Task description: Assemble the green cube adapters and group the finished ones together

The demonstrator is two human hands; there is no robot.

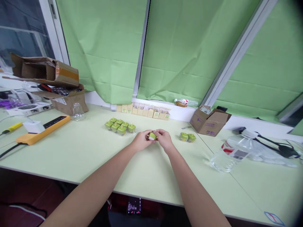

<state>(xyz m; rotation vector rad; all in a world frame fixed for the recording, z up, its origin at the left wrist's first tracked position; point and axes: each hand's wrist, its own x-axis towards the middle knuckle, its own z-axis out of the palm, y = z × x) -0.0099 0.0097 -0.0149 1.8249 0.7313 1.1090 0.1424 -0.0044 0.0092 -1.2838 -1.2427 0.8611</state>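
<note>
My left hand (141, 141) and my right hand (165, 140) meet over the middle of the table, both closed around one small green-and-white cube-shaped piece (152, 136). Fingers cover its sides, so its exact kind does not show. To the left stands a cluster of several small clear cups with green tops (121, 128), each top bearing a little yellowish tip. Two similar green-topped cups (184, 136) sit to the right of my right hand, touching or nearly touching each other.
Small beige boxes (145, 112) line the back edge. A large clear water bottle (233, 151) and an open carton (209, 121) stand right. An orange power strip (44, 129), a clear jar (78, 112) and stacked cardboard boxes (67, 75) occupy the left. A bottle (186, 102) lies on the sill.
</note>
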